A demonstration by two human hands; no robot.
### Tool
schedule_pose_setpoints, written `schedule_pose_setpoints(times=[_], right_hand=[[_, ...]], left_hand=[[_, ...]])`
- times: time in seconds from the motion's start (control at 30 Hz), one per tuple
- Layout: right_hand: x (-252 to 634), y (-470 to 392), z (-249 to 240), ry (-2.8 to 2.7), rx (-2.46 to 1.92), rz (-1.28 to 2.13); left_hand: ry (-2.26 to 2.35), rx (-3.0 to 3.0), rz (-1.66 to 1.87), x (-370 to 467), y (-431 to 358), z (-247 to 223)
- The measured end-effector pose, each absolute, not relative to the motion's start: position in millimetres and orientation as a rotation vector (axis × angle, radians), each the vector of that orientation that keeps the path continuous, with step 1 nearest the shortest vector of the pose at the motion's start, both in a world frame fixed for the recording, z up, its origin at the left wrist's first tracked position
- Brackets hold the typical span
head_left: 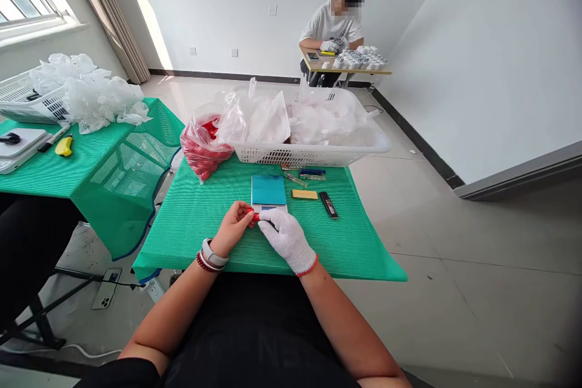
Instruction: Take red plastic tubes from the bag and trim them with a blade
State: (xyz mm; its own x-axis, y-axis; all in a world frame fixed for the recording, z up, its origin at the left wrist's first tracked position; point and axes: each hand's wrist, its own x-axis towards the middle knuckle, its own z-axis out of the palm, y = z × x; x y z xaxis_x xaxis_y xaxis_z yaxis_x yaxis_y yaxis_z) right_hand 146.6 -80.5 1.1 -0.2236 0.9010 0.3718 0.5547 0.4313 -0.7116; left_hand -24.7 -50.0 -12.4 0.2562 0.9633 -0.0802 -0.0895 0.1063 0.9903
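Note:
My bare left hand (235,224), with a band and beads at the wrist, pinches a small red piece (256,217) whose kind I cannot make out. My right hand (285,235) wears a white knit glove, its thumb and fingers closed at the other end of the same piece. A thin dark edge shows by the gloved fingertips, too small to name. Just beyond both hands lies a small scale (268,190) with a blue-green top; its front is partly covered by the glove. Behind my left hand sits a clear plastic bag (207,154) full of red pieces.
A white plastic basket (313,156) holding plastic bags spans the table's back. A yellow block (304,194), a black case (328,205) and pens (312,173) lie right of the scale. Another green-covered table (86,163) stands left. A person (334,27) works at a far table.

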Motion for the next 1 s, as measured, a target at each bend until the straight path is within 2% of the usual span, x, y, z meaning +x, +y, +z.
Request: schedule_pose_setpoints(times=[1.0], right_hand=[[147.5,-79.7,-0.5,-1.919,-1.232,0.592]], left_hand=[[0.996,1.195,1.001,-25.0,-50.0,-11.1]])
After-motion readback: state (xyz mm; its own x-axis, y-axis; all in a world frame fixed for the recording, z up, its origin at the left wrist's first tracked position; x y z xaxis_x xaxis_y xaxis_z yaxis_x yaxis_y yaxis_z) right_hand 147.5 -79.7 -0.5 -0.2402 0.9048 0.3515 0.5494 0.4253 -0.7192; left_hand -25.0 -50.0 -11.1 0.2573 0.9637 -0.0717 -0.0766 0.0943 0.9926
